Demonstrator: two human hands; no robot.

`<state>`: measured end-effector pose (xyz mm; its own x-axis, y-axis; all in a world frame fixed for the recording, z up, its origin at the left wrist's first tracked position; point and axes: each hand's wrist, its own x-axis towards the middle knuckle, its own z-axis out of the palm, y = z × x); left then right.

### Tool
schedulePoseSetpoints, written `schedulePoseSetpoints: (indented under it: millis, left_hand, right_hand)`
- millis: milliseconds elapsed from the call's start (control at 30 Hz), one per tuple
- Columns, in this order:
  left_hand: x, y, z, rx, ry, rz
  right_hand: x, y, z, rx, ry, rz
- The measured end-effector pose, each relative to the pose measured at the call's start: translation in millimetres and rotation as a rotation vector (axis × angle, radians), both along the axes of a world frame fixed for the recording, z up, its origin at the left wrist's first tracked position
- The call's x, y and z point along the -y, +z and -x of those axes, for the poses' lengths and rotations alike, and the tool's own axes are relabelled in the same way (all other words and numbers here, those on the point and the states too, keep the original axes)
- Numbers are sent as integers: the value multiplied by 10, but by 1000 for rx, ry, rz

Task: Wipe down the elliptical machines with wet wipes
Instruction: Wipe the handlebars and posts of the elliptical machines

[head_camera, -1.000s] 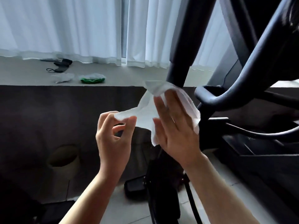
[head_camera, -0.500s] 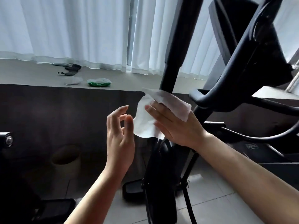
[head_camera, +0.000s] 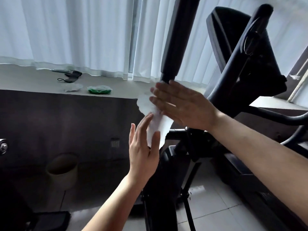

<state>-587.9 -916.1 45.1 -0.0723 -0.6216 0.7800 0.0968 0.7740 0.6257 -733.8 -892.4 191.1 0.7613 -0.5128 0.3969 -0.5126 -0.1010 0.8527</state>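
Observation:
A black elliptical machine fills the right half of the view; its thick upright handle bar rises at the centre and its console stands behind. A white wet wipe hangs in front of the bar's lower end. My right hand lies flat with straight fingers against the wipe, just below the bar's foam grip. My left hand is below it, fingers straight, touching the wipe's lower part from the left.
A grey window ledge runs along the left under white curtains, carrying a green wipe packet, a crumpled wipe and a dark device. A pale bin stands on the tiled floor below. A curved handlebar lies at right.
My right hand has risen with the wipe toward the bar's grip. My left hand let go of the wipe's corner, opened, and now touches the wipe from below. The view tilted upward.

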Motion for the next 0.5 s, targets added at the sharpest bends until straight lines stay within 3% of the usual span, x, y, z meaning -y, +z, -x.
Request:
schedulePoseSetpoints:
  millis: [233, 367, 500]
  left_hand:
    - [152, -124, -333, -42, 29, -107]
    - [189, -55, -353, -29, 58, -46]
    - [211, 21, -289, -49, 58, 14]
  right_hand:
    - [-8, -718, -72, -239, -106, -53]
    - [37, -177, -16, -211, -7, 25]
    - [20, 397, -1, -182, -46, 190]
